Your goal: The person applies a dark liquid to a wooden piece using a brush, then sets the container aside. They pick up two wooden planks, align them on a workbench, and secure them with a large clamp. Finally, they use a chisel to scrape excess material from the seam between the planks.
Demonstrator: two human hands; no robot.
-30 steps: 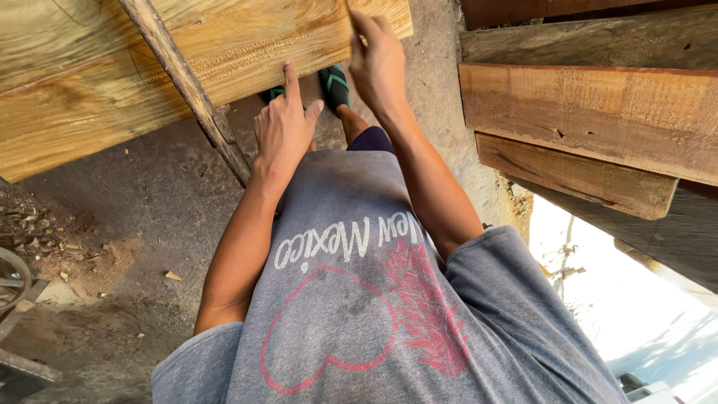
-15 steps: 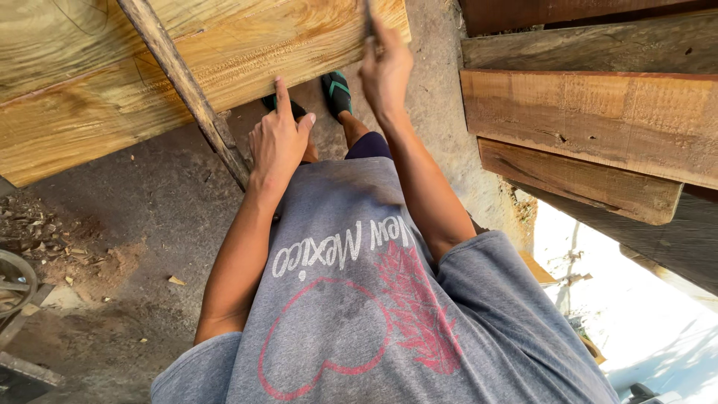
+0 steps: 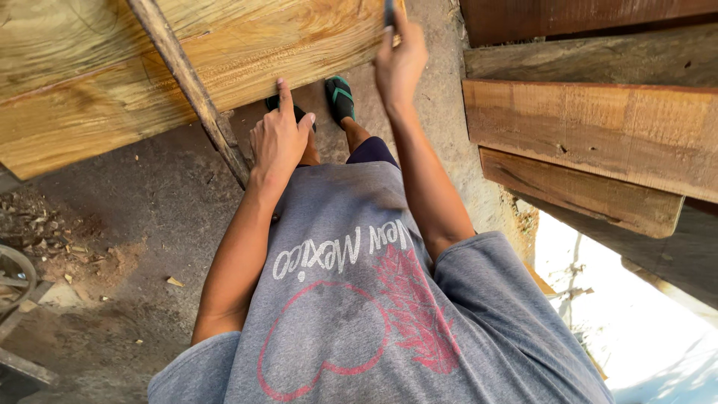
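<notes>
Marking looks underway: right hand (image 3: 400,63) pinches a dark pencil-like tool (image 3: 389,13) at twelve o'clock on the plank (image 3: 224,52), left hand (image 3: 278,138) open-fingered steadying its edge; next needs a firm straight stroke.

Your right hand (image 3: 400,63) is closing around a thin dark tool (image 3: 389,13), but the top edge is cutting it off, so you are not seeing what kind of tool it is or where its tip is meeting the wooden panel (image 3: 187,82). That panel is running out past the top and left edges. Your left hand (image 3: 278,138) is hiding part of one green sandal (image 3: 288,108). The stacked planks (image 3: 598,127) are running off the right edge. At the lower left, a round rusty object (image 3: 15,277) is being cropped, too little showing to tell what it is.
</notes>
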